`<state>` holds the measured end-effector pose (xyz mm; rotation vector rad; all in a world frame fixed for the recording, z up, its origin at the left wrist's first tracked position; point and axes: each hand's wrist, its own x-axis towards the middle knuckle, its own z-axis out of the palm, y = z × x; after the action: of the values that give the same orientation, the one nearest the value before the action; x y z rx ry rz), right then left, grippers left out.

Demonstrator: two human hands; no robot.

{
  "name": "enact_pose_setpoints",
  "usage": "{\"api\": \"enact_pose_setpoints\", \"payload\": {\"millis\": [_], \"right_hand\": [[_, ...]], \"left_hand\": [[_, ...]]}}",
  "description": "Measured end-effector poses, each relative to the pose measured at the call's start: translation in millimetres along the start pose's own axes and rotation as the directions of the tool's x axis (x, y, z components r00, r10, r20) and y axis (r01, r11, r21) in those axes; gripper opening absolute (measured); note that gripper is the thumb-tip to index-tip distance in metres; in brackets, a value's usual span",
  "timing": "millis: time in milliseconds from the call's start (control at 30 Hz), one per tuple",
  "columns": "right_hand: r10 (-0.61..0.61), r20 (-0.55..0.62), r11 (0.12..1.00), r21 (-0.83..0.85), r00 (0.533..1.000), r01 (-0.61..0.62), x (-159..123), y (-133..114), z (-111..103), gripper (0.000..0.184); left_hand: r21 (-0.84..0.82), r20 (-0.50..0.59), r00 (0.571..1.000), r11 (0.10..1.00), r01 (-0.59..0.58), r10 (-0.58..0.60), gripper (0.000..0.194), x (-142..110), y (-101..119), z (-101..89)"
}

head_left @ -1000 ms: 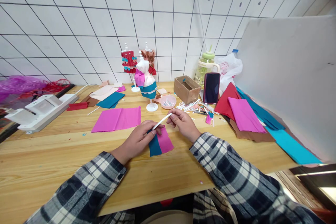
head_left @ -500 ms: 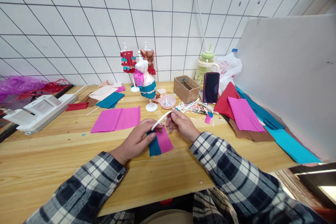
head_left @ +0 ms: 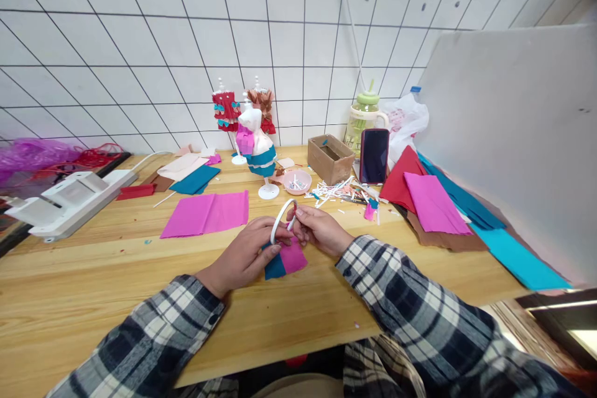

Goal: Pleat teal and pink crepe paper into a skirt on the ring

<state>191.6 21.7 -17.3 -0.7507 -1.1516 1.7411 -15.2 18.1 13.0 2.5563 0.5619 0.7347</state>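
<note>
My left hand is closed on the upper left edge of a small two-coloured crepe paper piece, its thumb lying over the teal part; the other part is magenta. From beside these fingers a narrow white strip, which looks like tape, arches up and over to my right hand. My right thumb and index finger pinch the strip's far end, just above the magenta part. Fingers hide where the strip meets the paper.
A mini dress form with a crepe paper dress stands ahead, two more behind it. Nearby are a pink bowl, white scraps, a cardboard box and a phone. Magenta paper lies left; a power strip lies farther left.
The white strip has bent from a low curve into a taller, tighter arch. My right hand has shifted slightly left and down with its end; my left hand has barely moved.
</note>
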Motion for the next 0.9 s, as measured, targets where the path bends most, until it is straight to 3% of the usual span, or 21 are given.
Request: {"api": "enact_pose_setpoints", "payload": {"millis": [233,433,500,567,667,733,800,900], "right_hand": [[-0.070,-0.048,0.996,-0.052,0.996,0.068,1,-2,-4,0.032],[-0.125,-0.094,0.955,-0.281,0.988,0.094,-2,-7,-3,0.035],[-0.233,-0.114,0.879,-0.450,0.966,0.159,-5,-8,-2,0.040],[-0.356,-0.082,0.743,-0.629,0.931,0.229,-9,-11,0,0.039],[-0.450,0.061,0.524,-0.790,0.891,0.319,-14,-15,4,0.031],[-0.469,0.136,0.440,-0.821,0.873,0.364,-16,-16,5,0.024],[-0.482,0.141,0.427,-0.824,0.865,0.373,-16,-17,4,0.018],[-0.488,0.077,0.496,-0.795,0.869,0.349,-15,-16,2,0.017]], "left_hand": [[0.053,0.023,0.999,0.998,0.035,-0.036,0.027,-1,-9,2.8],[0.050,0.018,1.000,0.998,0.023,-0.024,0.027,-1,-7,1.1],[0.040,0.017,0.999,0.998,0.040,-0.041,0.027,-2,-8,1.2],[0.028,0.012,0.998,0.998,0.057,-0.057,0.028,-3,-9,1.7],[0.006,0.027,0.997,0.997,0.074,-0.074,0.028,-4,-10,1.7],[-0.011,0.040,0.997,0.997,0.074,-0.073,0.027,-3,-9,0.8],[-0.031,0.030,0.998,0.998,0.060,-0.059,0.026,-3,-7,-0.8],[-0.069,-0.015,0.999,0.997,0.043,-0.044,0.026,-2,-3,-3.8]]}}
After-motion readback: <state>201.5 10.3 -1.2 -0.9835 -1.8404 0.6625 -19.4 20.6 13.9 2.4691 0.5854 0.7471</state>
